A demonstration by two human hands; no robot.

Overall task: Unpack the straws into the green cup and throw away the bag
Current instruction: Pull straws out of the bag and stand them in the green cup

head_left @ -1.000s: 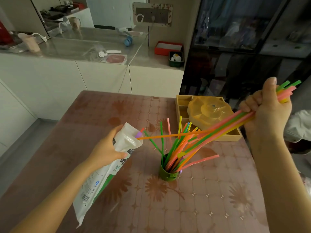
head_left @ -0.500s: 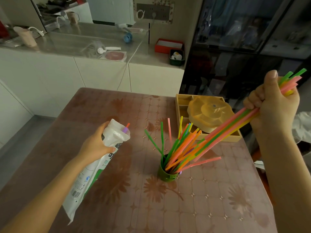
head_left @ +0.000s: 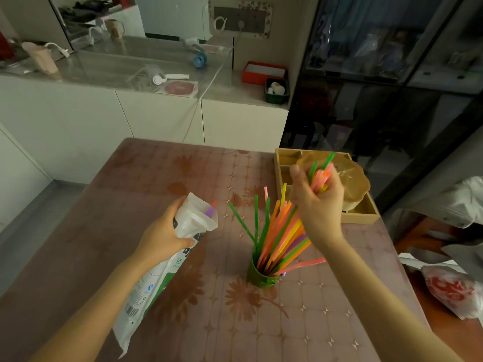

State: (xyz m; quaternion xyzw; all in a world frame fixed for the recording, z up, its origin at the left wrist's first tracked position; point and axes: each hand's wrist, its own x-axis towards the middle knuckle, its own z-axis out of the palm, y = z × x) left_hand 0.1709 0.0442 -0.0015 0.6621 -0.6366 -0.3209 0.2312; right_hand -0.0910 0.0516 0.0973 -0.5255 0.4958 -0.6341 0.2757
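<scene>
A small green cup (head_left: 261, 274) stands on the brown patterned table (head_left: 146, 194), full of coloured straws (head_left: 281, 231) that fan upward. My right hand (head_left: 317, 202) is closed around the upper ends of a bundle of these straws, directly above the cup, and their lower ends reach into it. My left hand (head_left: 163, 237) grips the neck of the white and green plastic bag (head_left: 156, 273), held off to the left of the cup. A purple and an orange straw tip (head_left: 211, 209) poke out of the bag's open mouth.
A wooden compartment tray (head_left: 363, 214) with a yellow lidded dish (head_left: 355, 181) sits at the table's far right corner, just behind my right hand. White cabinets and a cluttered counter (head_left: 125, 71) lie beyond the table. A dark glass cabinet (head_left: 379, 100) stands at right. Bags (head_left: 454, 291) lie right of the table.
My right hand has swung the straw bundle from far right and level to upright over the cup, with the lower ends now inside it. The bag in my left hand has barely moved.
</scene>
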